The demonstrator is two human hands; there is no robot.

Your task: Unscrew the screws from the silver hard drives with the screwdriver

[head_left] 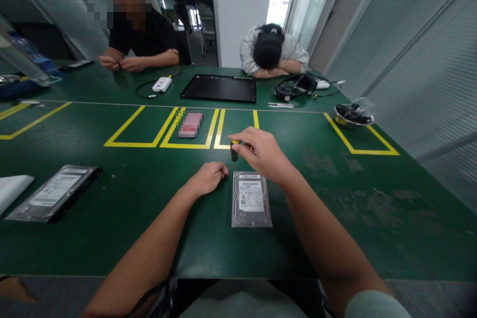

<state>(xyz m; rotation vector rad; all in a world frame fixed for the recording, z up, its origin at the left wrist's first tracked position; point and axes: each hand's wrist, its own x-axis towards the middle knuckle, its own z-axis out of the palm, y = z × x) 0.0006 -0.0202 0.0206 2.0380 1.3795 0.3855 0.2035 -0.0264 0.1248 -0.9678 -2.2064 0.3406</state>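
Note:
A silver hard drive (pixel 252 200) with a white label lies flat on the green table in front of me. My right hand (pixel 261 151) grips the top of a screwdriver (pixel 234 153) with a yellow and black handle. The screwdriver stands upright, and its thin shaft comes down at the drive's upper left corner; whether the tip sits in a screw is too small to tell. Just left of that corner, my left hand (pixel 210 177) rests on the table with its fingers curled closed. The inside of that hand is hidden.
At left lies a bagged drive-like item (pixel 55 189) beside a white object (pixel 13 191). Beyond the yellow tape frames are a black panel (pixel 219 88), a black headset (pixel 294 87), a white box (pixel 162 84) and a bowl (pixel 354 115). Two people sit across the table.

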